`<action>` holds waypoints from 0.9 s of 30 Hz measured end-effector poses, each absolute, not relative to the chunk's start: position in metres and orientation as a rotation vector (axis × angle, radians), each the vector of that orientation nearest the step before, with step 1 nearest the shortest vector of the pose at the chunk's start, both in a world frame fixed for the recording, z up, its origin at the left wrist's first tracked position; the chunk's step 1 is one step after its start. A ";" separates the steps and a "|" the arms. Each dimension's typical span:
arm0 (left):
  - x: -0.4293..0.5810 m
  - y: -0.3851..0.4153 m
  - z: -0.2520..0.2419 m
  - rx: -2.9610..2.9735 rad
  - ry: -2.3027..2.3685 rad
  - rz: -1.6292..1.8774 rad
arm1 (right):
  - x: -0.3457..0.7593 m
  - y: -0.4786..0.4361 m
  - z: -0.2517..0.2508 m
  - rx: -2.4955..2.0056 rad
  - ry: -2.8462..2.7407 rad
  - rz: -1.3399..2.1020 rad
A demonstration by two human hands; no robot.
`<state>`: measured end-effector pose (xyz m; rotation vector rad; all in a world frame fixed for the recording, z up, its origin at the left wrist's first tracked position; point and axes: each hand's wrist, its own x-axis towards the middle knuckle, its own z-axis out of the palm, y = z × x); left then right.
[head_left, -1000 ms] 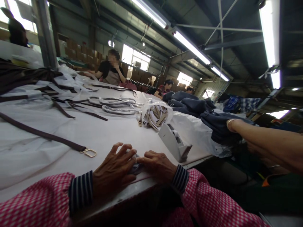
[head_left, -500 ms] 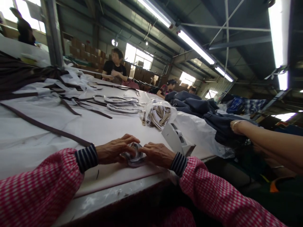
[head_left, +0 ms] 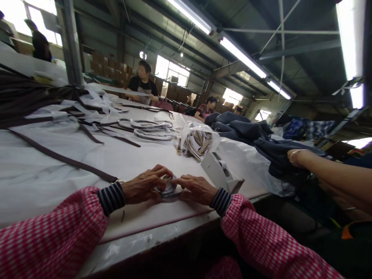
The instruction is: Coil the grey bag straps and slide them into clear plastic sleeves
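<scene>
Between your hands sits a small coiled, plastic-wrapped strap [head_left: 167, 188], lying on the white tabletop [head_left: 139, 162] close to the near edge [head_left: 162, 228]. Your left hand [head_left: 143, 185] curls its fingers over the coil's left side and presses on it, while your right hand [head_left: 196, 188] closes its fingertips on the right side, so both hands grip the same bundle and nearly touch across it. Just behind your left wrist, a dark brown strap [head_left: 58, 157] runs diagonally across the table and ends in a metal ring [head_left: 118, 181] near your striped cuff. To the right of your right hand, a grey tape dispenser [head_left: 221, 174] stands close by, leaving only a narrow gap on that side. Behind it lies a clear bag of folded straps [head_left: 197, 141], and further back loops of wrapped straps [head_left: 148, 130] are spread out. Between your hands and those bundles the white surface lies open. On the right the table edge falls away near the dispenser, where a pile of dark blue garments [head_left: 247, 135] begins. Another person's forearm with a bracelet [head_left: 325, 172] reaches in from the right over that pile, well apart from your hands.
</scene>
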<state>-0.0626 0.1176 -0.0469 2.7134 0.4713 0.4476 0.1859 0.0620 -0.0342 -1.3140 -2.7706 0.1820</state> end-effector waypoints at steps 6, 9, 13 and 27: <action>-0.074 0.124 -0.042 2.806 0.512 0.397 | 0.174 0.079 -0.051 -1.355 -2.580 0.185; -0.066 0.112 -0.043 2.900 0.670 0.456 | 0.166 0.079 -0.058 -1.369 -2.504 0.186; -0.045 0.096 -0.048 2.911 0.936 0.425 | 0.157 0.075 -0.063 -1.367 -2.433 0.197; -0.051 0.098 -0.064 2.949 0.770 0.503 | 0.274 -0.023 -0.006 -1.556 -1.635 0.411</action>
